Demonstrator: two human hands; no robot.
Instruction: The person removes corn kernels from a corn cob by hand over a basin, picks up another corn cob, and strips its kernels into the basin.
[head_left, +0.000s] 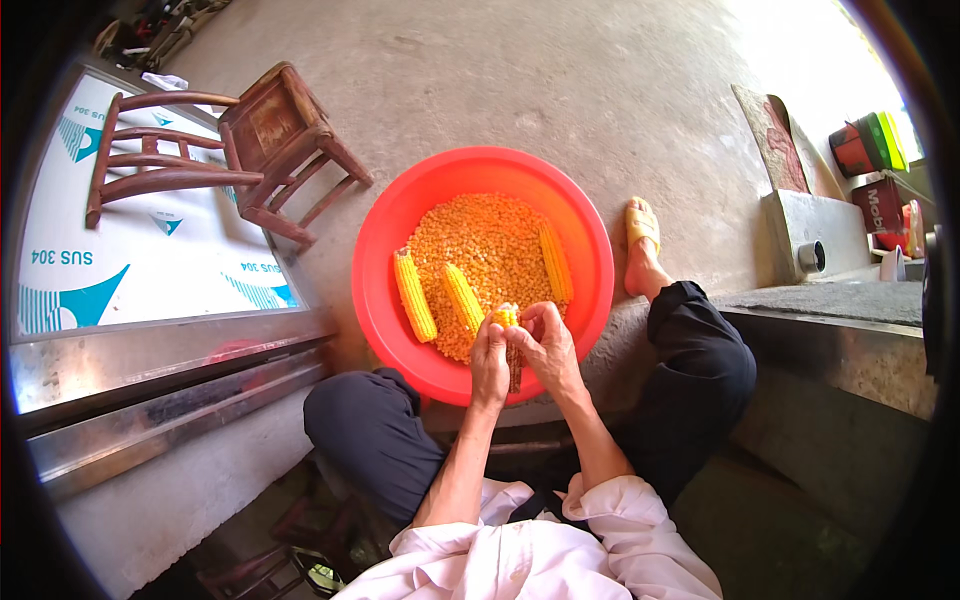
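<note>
Both hands meet over the near edge of a large red plastic basin (367, 225). My left hand (490, 367) grips a yellow corn cob (505, 318) upright, its pale tip showing. My right hand (553, 349) presses against the same cob with thumb and bent fingers. Below the cob, a narrow brown piece (514, 371) shows between the hands; its material is unclear. Loose corn kernels (480, 229) cover the basin's bottom. On them lie a full cob at the left (415, 296), another cob (462, 294) beside my left hand and a third cob (555, 262) along the right wall.
A worn wooden chair (266, 135) stands left of the basin, by a metal-edged panel (165, 292) with printed film. My foot in a yellow slipper (642, 225) rests on the concrete floor (480, 75). At right are a stone-topped ledge (832, 300), a concrete block (817, 225) and buckets (862, 146).
</note>
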